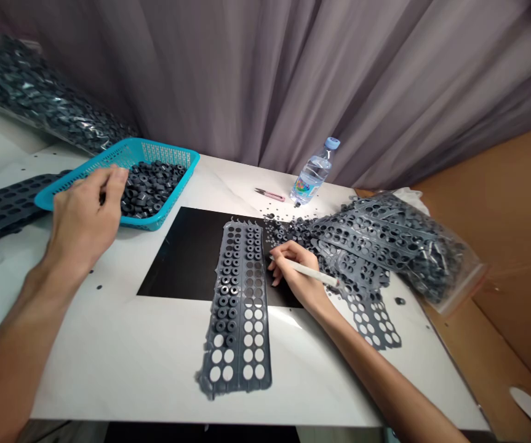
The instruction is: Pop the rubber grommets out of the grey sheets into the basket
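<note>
My left hand [88,206] is over the near left rim of the blue plastic basket [186,178]. Its fingers are curled together, and a dark bit shows between them, too hidden to name. Many small dark grey rubber rings [149,184] fill the basket. In my right hand [297,274] is a slim white pen-like stick [314,272], its tip pointing left. Just left of that hand lies a long grey rubber sheet [242,320] with rows of round holes. Rings still sit in its upper and left rows, while the lower right holes are open.
Under the sheet is a black mat [173,258]. Right of it are a pile of punched sheets [352,246] and a clear bag [459,264]. A water bottle [311,175] and pink snips [271,195] stand behind. A large bag of parts [39,92] lies back left.
</note>
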Available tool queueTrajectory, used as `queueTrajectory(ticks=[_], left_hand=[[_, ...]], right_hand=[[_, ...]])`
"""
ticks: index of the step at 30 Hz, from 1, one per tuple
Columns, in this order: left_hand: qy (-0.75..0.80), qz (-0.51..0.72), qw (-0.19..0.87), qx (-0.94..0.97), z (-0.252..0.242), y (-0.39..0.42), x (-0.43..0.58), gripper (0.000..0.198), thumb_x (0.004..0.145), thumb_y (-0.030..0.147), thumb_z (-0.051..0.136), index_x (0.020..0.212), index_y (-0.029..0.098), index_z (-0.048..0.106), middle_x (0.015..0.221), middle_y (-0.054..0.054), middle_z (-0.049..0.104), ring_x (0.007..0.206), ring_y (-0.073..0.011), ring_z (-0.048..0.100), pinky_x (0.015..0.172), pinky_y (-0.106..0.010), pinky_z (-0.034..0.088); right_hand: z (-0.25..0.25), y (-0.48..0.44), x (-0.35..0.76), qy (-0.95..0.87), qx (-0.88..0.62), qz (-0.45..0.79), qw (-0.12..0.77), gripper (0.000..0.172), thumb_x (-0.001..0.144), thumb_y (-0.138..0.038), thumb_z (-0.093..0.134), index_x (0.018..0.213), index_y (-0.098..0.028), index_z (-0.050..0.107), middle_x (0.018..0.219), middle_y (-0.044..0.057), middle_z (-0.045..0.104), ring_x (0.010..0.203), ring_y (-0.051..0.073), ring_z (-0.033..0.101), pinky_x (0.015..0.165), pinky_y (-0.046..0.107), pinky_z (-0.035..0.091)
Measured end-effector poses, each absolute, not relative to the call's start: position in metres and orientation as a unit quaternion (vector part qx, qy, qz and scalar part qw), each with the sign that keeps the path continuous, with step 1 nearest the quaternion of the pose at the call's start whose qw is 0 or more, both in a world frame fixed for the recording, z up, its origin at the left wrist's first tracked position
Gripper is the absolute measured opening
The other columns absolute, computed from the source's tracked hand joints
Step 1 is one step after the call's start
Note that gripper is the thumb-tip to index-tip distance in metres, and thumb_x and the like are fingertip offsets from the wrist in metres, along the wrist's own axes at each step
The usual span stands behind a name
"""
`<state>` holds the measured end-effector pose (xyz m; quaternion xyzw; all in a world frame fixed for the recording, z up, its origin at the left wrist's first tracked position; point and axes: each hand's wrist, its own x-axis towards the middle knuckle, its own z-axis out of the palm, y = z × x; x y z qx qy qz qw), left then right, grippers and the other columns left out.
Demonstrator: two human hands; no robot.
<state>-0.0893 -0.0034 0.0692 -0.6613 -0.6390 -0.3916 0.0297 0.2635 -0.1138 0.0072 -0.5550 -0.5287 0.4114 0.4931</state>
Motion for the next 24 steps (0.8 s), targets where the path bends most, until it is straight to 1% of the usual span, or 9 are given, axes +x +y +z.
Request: queueTrajectory(ticks=[4, 6, 7, 8, 10, 12, 15, 19, 24], left_hand=[[-0.583, -0.406, 0.114, -0.695, 0.057, 0.006, -0.091, 0.041, 0.109, 0.043, 0.046, 0.126, 0.015, 0.071, 0.152, -0.009, 0.062, 0.142, -0.027, 0.049, 0.123, -0.047, 0.033], [-0.546, -0.42, 0.144, -0.711, 0.056, -0.004, -0.067, 0.036, 0.108, 0.043, 0.052, 0.126, 0.018, 0.071, 0.151, -0.007, 0.063, 0.142, -0.0294, 0.047, 0.121, -0.05, 0.032], [-0.524, -0.408, 0.133, -0.736, 0.056, -0.011, -0.051, 0.033, 0.107, 0.041, 0.054, 0.125, 0.019, 0.071, 0.146, -0.007, 0.066, 0.137, -0.0295, 0.05, 0.12, -0.05, 0.032], [-0.49, -0.399, 0.115, -0.767, 0.056, -0.019, -0.034, 0.027, 0.107, 0.038, 0.055, 0.118, 0.021, 0.072, 0.133, -0.005, 0.073, 0.129, -0.029, 0.055, 0.116, -0.049, 0.035], [-0.404, -0.351, 0.022, -0.845, 0.053, -0.033, 0.0, 0.021, 0.108, 0.032, 0.053, 0.111, 0.022, 0.072, 0.117, -0.005, 0.075, 0.112, -0.0251, 0.063, 0.106, -0.043, 0.042], [-0.327, -0.272, -0.077, -0.902, 0.046, -0.043, 0.027, 0.019, 0.108, 0.03, 0.053, 0.114, 0.023, 0.07, 0.116, -0.004, 0.073, 0.107, -0.0233, 0.066, 0.099, -0.04, 0.045], [-0.29, -0.22, -0.148, -0.92, 0.031, -0.045, 0.047, 0.02, 0.107, 0.029, 0.055, 0.118, 0.022, 0.069, 0.116, -0.005, 0.069, 0.104, -0.0228, 0.066, 0.096, -0.039, 0.047], [-0.276, -0.218, -0.156, -0.923, 0.021, -0.038, 0.052, 0.022, 0.107, 0.032, 0.056, 0.121, 0.022, 0.069, 0.116, -0.004, 0.068, 0.102, -0.0227, 0.065, 0.098, -0.04, 0.046], [-0.26, -0.209, -0.104, -0.937, 0.026, -0.041, 0.056, 0.024, 0.108, 0.034, 0.056, 0.12, 0.022, 0.072, 0.112, -0.005, 0.066, 0.099, -0.0233, 0.062, 0.093, -0.041, 0.044]], right_hand=[[0.007, -0.114, 0.266, -0.535, -0.536, 0.439, 0.484, 0.012, 0.092, -0.03, 0.067, 0.089, -0.018, 0.065, 0.074, 0.0, 0.069, 0.051, 0.011, 0.062, 0.046, 0.022, 0.054], [0.006, -0.115, 0.267, -0.542, -0.529, 0.444, 0.479, 0.008, 0.09, -0.026, 0.067, 0.089, -0.018, 0.066, 0.075, 0.0, 0.069, 0.052, 0.011, 0.062, 0.046, 0.021, 0.054], [0.006, -0.115, 0.267, -0.545, -0.527, 0.447, 0.475, 0.006, 0.089, -0.024, 0.066, 0.089, -0.018, 0.066, 0.074, 0.0, 0.069, 0.052, 0.011, 0.062, 0.046, 0.021, 0.053], [0.006, -0.115, 0.267, -0.548, -0.525, 0.45, 0.471, 0.006, 0.089, -0.024, 0.066, 0.089, -0.018, 0.066, 0.074, 0.0, 0.068, 0.053, 0.011, 0.062, 0.047, 0.021, 0.053], [0.005, -0.115, 0.267, -0.551, -0.521, 0.456, 0.465, 0.005, 0.088, -0.023, 0.065, 0.09, -0.018, 0.066, 0.073, -0.001, 0.068, 0.054, 0.011, 0.061, 0.047, 0.02, 0.052], [0.006, -0.114, 0.267, -0.554, -0.521, 0.457, 0.462, 0.006, 0.088, -0.023, 0.064, 0.091, -0.018, 0.066, 0.073, -0.001, 0.068, 0.054, 0.011, 0.061, 0.047, 0.02, 0.052], [0.006, -0.114, 0.267, -0.555, -0.528, 0.451, 0.458, 0.007, 0.089, -0.024, 0.063, 0.092, -0.019, 0.066, 0.074, -0.001, 0.068, 0.055, 0.011, 0.061, 0.047, 0.02, 0.052], [0.007, -0.114, 0.266, -0.561, -0.537, 0.439, 0.453, 0.007, 0.09, -0.026, 0.064, 0.091, -0.019, 0.065, 0.073, -0.001, 0.067, 0.055, 0.011, 0.06, 0.047, 0.02, 0.052], [0.008, -0.114, 0.265, -0.572, -0.533, 0.432, 0.45, 0.009, 0.092, -0.028, 0.064, 0.09, -0.019, 0.065, 0.073, -0.001, 0.066, 0.056, 0.011, 0.06, 0.047, 0.02, 0.051]])
